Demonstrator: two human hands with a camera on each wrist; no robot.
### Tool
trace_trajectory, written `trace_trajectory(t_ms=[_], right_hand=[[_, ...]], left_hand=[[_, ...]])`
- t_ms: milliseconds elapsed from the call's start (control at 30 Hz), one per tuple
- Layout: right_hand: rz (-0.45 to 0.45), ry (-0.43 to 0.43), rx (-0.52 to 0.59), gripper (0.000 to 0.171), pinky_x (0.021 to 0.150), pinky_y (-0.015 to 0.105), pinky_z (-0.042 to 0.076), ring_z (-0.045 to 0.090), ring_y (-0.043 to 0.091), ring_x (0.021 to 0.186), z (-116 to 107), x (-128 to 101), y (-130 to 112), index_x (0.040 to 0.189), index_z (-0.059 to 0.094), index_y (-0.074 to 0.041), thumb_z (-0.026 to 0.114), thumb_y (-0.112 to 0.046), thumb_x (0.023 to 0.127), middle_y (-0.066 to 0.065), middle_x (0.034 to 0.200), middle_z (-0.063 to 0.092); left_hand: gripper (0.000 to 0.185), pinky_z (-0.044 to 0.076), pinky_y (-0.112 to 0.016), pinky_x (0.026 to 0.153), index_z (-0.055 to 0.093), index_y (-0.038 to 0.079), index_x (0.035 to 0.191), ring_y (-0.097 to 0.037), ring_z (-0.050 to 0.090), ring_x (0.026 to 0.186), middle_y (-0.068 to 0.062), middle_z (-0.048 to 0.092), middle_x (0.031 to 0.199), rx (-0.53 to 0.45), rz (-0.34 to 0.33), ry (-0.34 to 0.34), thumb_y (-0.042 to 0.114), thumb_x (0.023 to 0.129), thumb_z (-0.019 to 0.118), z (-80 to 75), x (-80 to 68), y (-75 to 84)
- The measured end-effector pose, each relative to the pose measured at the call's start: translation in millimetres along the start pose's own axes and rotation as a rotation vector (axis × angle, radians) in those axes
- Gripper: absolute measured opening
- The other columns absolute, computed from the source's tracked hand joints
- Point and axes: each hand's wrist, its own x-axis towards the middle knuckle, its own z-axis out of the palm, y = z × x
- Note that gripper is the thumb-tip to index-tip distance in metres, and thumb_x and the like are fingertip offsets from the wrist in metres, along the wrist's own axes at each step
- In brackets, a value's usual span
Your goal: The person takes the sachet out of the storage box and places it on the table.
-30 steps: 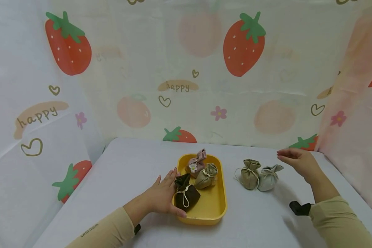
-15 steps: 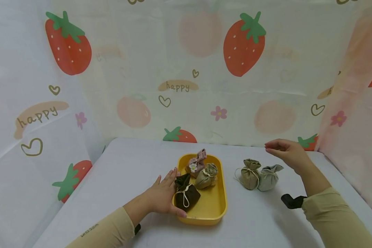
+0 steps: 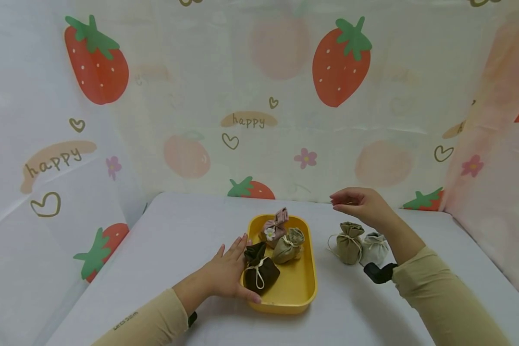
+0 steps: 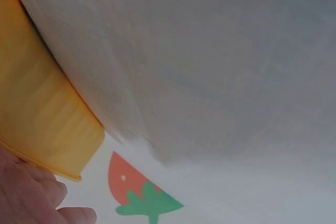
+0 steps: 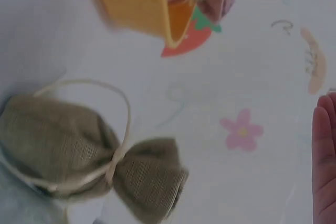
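My left hand rests along the left side of a yellow tray, fingers straight and spread, touching its rim. In the tray are a dark brown drawstring pouch, an olive-beige pouch and a pink pouch with a white flower. To the tray's right, a khaki drawstring pouch and a light grey pouch stand side by side on the table. My right hand hovers above and behind these two, fingers loosely bent and holding nothing. The right wrist view shows the khaki pouch close up.
A white-covered table bears everything. Behind it and on both sides hangs a cloth printed with strawberries, hearts and flowers. Black wrist mounts, such as the right one, sit at the sleeves.
My right hand has moved left, from right of the grey pouch to above the khaki one; its forearm now partly covers the grey pouch. The left hand, tray and pouches have stayed in place.
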Motion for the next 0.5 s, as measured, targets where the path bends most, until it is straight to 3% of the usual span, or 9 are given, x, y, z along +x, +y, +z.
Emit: trace_trajectory(t_ms=[133, 500], right_hand=[[-0.035, -0.045, 0.009, 0.027, 0.078, 0.026, 0.051, 0.064, 0.021, 0.091, 14, 9, -9, 0.108, 0.065, -0.007, 0.066, -0.02, 0.085, 0.009, 0.101, 0.066], [-0.064, -0.174, 0.0, 0.026, 0.08, 0.031, 0.051, 0.063, 0.017, 0.09, 56, 26, -24, 0.11, 0.065, -0.01, 0.065, -0.017, 0.086, 0.007, 0.101, 0.066]], left_hand=[[0.123, 0.013, -0.058, 0.105, 0.033, 0.0, 0.14, -0.028, 0.0, 0.14, -0.014, -0.006, 0.152, -0.007, -0.004, -0.004, 0.089, 0.057, 0.042, 0.1, 0.5, 0.3], [0.121, 0.013, -0.058, 0.105, 0.032, 0.0, 0.141, -0.028, 0.0, 0.14, -0.015, -0.005, 0.153, -0.01, -0.007, -0.011, 0.088, 0.058, 0.043, -2.5, -0.2, 2.0]])
